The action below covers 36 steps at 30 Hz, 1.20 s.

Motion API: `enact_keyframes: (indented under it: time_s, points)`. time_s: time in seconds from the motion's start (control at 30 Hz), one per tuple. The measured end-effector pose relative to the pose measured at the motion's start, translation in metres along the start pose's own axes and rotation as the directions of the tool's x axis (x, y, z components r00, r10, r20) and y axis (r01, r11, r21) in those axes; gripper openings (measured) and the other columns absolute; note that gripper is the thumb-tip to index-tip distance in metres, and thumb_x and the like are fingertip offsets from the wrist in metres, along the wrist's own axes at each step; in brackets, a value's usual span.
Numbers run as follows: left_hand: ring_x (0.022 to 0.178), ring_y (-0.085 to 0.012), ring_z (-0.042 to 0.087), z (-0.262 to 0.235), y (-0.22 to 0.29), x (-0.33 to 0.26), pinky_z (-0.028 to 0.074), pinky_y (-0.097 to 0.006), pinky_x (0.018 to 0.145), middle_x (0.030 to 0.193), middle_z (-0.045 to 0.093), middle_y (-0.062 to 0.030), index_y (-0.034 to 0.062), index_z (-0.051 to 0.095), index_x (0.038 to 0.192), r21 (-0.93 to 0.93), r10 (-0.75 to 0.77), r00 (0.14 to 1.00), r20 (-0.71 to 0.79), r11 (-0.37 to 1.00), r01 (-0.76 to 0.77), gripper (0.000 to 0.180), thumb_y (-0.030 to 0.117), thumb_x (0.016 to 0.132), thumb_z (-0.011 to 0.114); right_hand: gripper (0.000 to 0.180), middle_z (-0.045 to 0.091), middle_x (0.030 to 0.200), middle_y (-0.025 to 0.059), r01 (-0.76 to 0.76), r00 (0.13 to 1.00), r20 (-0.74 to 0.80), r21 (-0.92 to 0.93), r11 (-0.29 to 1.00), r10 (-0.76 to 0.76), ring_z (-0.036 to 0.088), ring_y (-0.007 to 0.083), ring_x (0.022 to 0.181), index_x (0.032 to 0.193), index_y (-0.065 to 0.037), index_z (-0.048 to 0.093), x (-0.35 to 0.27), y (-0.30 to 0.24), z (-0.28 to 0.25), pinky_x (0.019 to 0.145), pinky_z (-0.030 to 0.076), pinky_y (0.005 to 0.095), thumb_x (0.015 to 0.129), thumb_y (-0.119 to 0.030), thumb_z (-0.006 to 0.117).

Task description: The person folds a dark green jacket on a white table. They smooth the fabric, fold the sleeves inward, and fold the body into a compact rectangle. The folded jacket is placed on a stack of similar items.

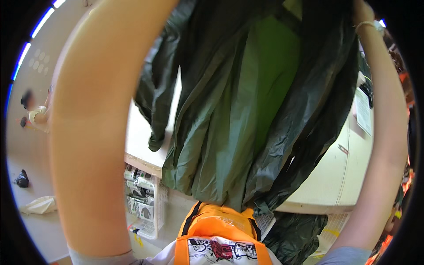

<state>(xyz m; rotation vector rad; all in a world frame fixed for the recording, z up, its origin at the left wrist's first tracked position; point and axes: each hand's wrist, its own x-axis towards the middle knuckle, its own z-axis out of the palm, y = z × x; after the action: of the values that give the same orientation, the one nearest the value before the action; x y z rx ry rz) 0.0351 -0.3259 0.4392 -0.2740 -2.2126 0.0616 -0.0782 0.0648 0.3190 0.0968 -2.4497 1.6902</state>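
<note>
Above the pale surface [327, 176], held up high in the middle of the view: a dark green jacket [247, 110], thin shiny fabric, lighter green lining showing down its centre. It hangs in folds, lower hem over the surface's near edge, one sleeve [154, 92] dangling on the left side over the surface. Both arms raised. Right hand [363, 9] at the top right, only partly in view, seems to be gripping the jacket's upper edge; a thin band sits on that wrist. Left hand out of view past the top edge, forearm fills the left of the view, so grasp there cannot be told. Below the jacket's hem, close to the person's body, an orange garment [218, 225] with black trim. Under the surface's near edge on the left, a white wire basket [152, 207] with packaged goods. More dark plastic-like fabric [296, 234] lies under the near edge on the right. Far left on the floor, a small dark item [22, 179] and a pale crumpled bag [39, 204].
</note>
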Motion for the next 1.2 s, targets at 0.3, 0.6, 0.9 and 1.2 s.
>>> enact_keyframes:
  time_s: [0.3,0.6,0.9,1.2]
  points:
    - [0.12,-0.0364,0.046,0.125,0.018,-0.345,0.038,-0.043,0.1,0.13,0.047,-0.0204,0.0045,0.037,0.137,-0.125,-0.311,0.721,0.619,0.868,0.481,0.073,0.034,0.079,0.069,0.056,0.044,0.138,0.0217,0.223,0.892,0.433,-0.181,0.958,-0.126,0.043,0.0301,0.129,0.138,0.003,0.036,-0.144,0.174,0.178,0.107,0.034,0.0368,0.092,-0.021,0.057]
    - [0.112,-0.0297,0.051,-0.043,0.07,-0.535,0.032,-0.043,0.101,0.114,0.056,-0.0138,0.0043,0.054,0.113,0.15,-0.543,0.574,0.613,0.793,0.59,0.045,0.02,0.075,0.071,0.022,0.06,0.115,0.0171,0.11,0.903,0.428,-0.284,0.953,0.024,0.056,0.0323,0.108,0.104,0.002,0.06,-0.471,0.132,0.13,0.095,0.043,0.0379,0.083,0.003,0.055]
    - [0.129,-0.0299,0.038,-0.034,0.027,-0.628,0.015,-0.047,0.113,0.139,0.04,-0.0198,-0.0042,0.024,0.143,0.254,-0.488,0.528,0.695,0.853,0.455,0.1,0.062,0.076,0.059,0.063,0.009,0.156,0.0117,0.116,0.868,0.32,-0.874,0.472,0.379,0.012,0.0307,0.143,0.148,-0.016,0.022,-0.558,0.182,0.169,0.105,0.021,0.0628,0.093,-0.028,0.05]
    - [0.093,-0.0299,0.062,-0.006,-0.07,-0.606,0.045,-0.041,0.082,0.099,0.067,-0.0132,0.0036,0.059,0.11,0.21,-0.664,0.146,0.733,0.426,0.88,0.068,0.052,0.065,0.077,0.065,0.01,0.157,0.0024,-0.015,0.869,0.244,-0.858,0.514,0.431,0.012,0.0262,0.143,0.147,-0.028,0.023,-0.517,0.205,0.162,0.105,0.019,0.0668,0.091,-0.031,0.055]
